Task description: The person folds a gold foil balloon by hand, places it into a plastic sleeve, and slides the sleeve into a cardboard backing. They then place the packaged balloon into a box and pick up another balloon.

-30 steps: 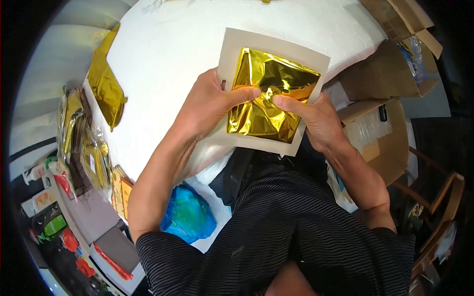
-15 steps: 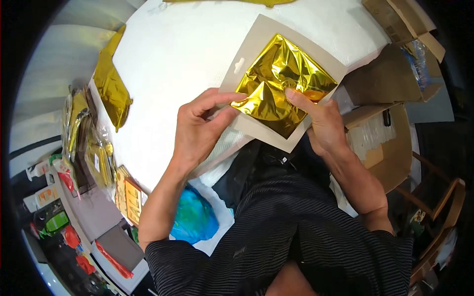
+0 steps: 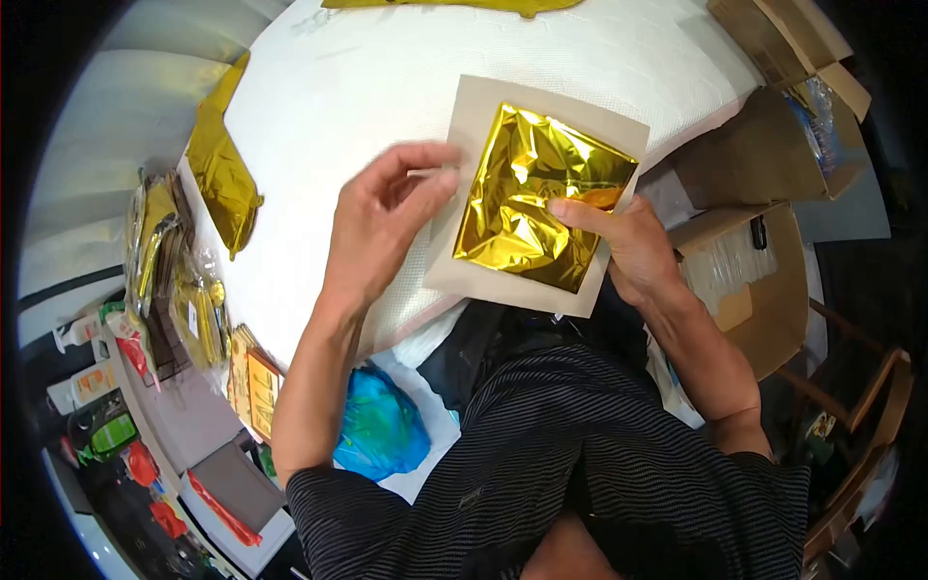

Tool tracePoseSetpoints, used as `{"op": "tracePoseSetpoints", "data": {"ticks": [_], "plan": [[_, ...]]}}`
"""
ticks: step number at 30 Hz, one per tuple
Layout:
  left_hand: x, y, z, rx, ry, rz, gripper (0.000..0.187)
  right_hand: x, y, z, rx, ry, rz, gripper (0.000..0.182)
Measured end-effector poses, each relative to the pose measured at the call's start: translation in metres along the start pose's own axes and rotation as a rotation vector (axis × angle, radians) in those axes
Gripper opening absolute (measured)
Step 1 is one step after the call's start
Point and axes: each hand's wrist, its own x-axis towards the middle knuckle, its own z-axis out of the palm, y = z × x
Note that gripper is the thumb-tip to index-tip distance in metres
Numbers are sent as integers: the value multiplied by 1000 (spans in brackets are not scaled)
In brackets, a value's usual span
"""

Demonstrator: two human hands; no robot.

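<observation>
A folded, shiny gold foil piece (image 3: 527, 208) lies flat on a beige backing card (image 3: 551, 104), held over the edge of the white-covered table. My right hand (image 3: 633, 246) grips the card from its right side, thumb pressed on the foil and the other fingers hidden underneath. A small orange patch shows on the foil beside that thumb. My left hand (image 3: 387, 208) is at the card's left edge, its thumb and forefinger apart and slightly blurred, their tips overlapping the edge.
Flat gold foil shapes (image 3: 220, 159) lie at the table's left and far edges. Bagged gold foil packs (image 3: 198, 309) sit at the left. Open cardboard boxes (image 3: 744, 145) stand at the right. A blue plastic bag (image 3: 382, 425) is below my left forearm.
The card has turned and come to lie flatter, with the foil smoother on it. My left hand has moved up and let go of the foil's left corner; my right hand keeps its hold.
</observation>
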Motion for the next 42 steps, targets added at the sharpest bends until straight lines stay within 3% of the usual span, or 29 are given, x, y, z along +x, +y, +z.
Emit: {"op": "tracePoseSetpoints", "data": {"ticks": [4, 8, 17, 20, 22, 23, 26, 34, 37, 39, 42], "plan": [[26, 10, 13, 13, 12, 94, 37, -1, -3, 4, -30, -64, 52, 41], [42, 15, 11, 133, -104, 38, 33, 0, -3, -1, -60, -83, 57, 43], [56, 2, 8, 210, -67, -1, 18, -1, -8, 0, -70, -95, 79, 44], [55, 2, 10, 179, -31, 9, 30, 1, -5, -2, -67, -88, 68, 44], [50, 7, 15, 40, -90, 27, 52, 3, -2, -5, -80, -82, 40, 44], [49, 7, 16, 42, -89, 41, 52, 3, 0, -6, -73, -67, 23, 44], [46, 7, 20, 0, -136, 19, 76, 1, -2, -5, -59, -55, -8, 45], [49, 7, 27, -50, -57, -59, 83, 0, -4, -9, -53, 7, -53, 44], [42, 7, 27, 60, -169, -168, 83, 0, -2, -14, -25, 7, -80, 45], [40, -3, 25, 92, -296, -1, 79, 1, -5, -16, -50, 5, -101, 45], [36, 1, 22, 146, -277, -59, 73, 1, -6, -17, -44, 19, -78, 41]]}}
